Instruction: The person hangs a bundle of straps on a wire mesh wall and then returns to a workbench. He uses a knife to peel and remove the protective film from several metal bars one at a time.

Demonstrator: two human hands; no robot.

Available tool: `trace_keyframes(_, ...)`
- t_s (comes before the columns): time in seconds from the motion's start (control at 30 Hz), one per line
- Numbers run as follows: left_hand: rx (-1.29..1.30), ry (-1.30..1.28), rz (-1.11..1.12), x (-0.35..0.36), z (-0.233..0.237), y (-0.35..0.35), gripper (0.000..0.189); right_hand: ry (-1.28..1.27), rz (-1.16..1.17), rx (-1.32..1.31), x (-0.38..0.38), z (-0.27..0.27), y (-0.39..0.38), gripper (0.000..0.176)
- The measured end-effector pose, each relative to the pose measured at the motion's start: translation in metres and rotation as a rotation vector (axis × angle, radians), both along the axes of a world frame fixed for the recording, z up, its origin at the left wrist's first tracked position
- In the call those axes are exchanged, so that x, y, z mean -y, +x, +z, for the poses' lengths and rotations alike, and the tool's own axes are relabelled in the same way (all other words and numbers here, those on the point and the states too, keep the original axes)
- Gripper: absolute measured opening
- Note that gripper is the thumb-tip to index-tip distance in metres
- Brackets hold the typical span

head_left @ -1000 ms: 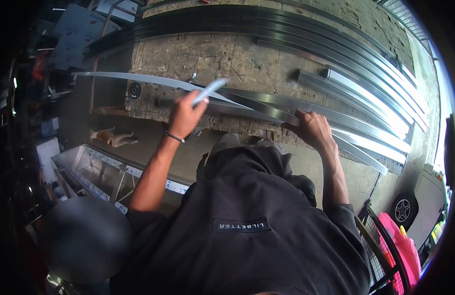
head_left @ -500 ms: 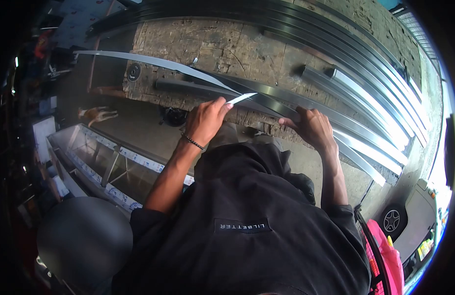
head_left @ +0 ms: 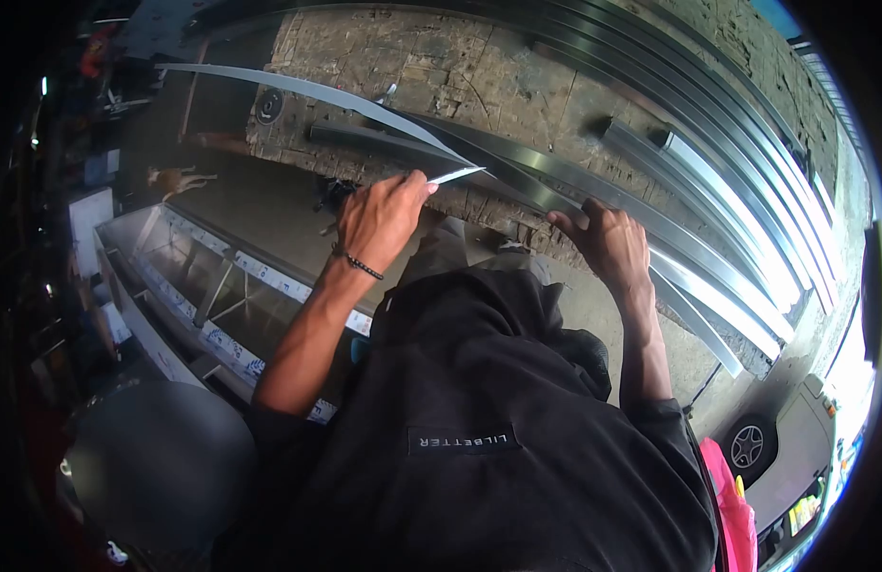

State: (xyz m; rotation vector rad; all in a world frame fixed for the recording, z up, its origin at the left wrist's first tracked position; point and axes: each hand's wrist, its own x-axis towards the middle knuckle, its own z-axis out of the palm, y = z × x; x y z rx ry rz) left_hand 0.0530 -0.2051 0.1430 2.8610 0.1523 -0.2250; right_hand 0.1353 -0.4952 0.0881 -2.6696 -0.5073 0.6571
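My left hand [head_left: 382, 217] is closed on a strip of pale film [head_left: 456, 175], which rises to a point where it peels off a metal bar. The loose film [head_left: 312, 91] curls away to the upper left in a long grey-white band. My right hand [head_left: 612, 244] is closed on the dark shiny metal bar [head_left: 536, 191], its thumb on the near side. The bar lies slanted along the front edge of the worn wooden bench [head_left: 422, 76], beside another long metal bar [head_left: 574, 181].
Several long metal profiles [head_left: 689, 105] lie along the bench's far side. A round black disc [head_left: 268, 106] sits at its left end. Below left stands a metal frame [head_left: 222, 276] with printed film. An orange and white cat [head_left: 179, 181] is on the floor. A vehicle wheel [head_left: 748, 445] shows lower right.
My left hand has moved a little left, drawing the film with it. My right hand stays on the bar. The whole view has shifted slightly.
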Motion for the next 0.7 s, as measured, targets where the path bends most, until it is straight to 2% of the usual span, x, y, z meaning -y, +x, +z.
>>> trace_keyframes(0.07,-0.009,0.001,-0.069,-0.003,0.004,0.005,0.024,0.006,-0.008,0.004,-0.001,0.0,-0.001,0.062)
trace_keyframes(0.13,-0.013,-0.075,-0.041,0.008,0.008,0.002,0.021,0.005,-0.013,0.009,0.0,0.001,-0.002,0.062)
trace_keyframes(0.2,-0.091,-0.092,0.064,0.023,0.004,-0.005,0.022,0.002,-0.026,0.004,-0.002,0.002,-0.005,0.062)
trace_keyframes(0.33,-0.088,-0.131,0.278,0.048,-0.006,-0.031,0.026,0.027,-0.055,-0.049,-0.003,0.005,-0.014,0.063)
trace_keyframes(0.37,-0.09,-0.136,0.29,0.05,-0.009,-0.036,0.026,0.016,-0.048,-0.122,-0.004,0.009,-0.013,0.073)
trace_keyframes(0.47,-0.06,-0.123,0.355,0.053,-0.015,-0.051,0.027,0.088,-0.033,-0.053,-0.003,0.004,-0.021,0.071)
trace_keyframes(0.53,-0.029,-0.061,0.418,0.049,-0.018,-0.057,0.027,0.064,-0.015,-0.071,-0.007,0.01,-0.023,0.071)
trace_keyframes(0.57,-0.055,-0.114,0.46,0.048,-0.016,-0.057,0.026,0.041,-0.016,-0.089,-0.008,0.013,-0.023,0.071)
trace_keyframes(0.7,0.022,-0.144,0.432,0.064,-0.018,-0.068,0.024,0.017,-0.029,-0.084,-0.009,0.01,-0.029,0.071)
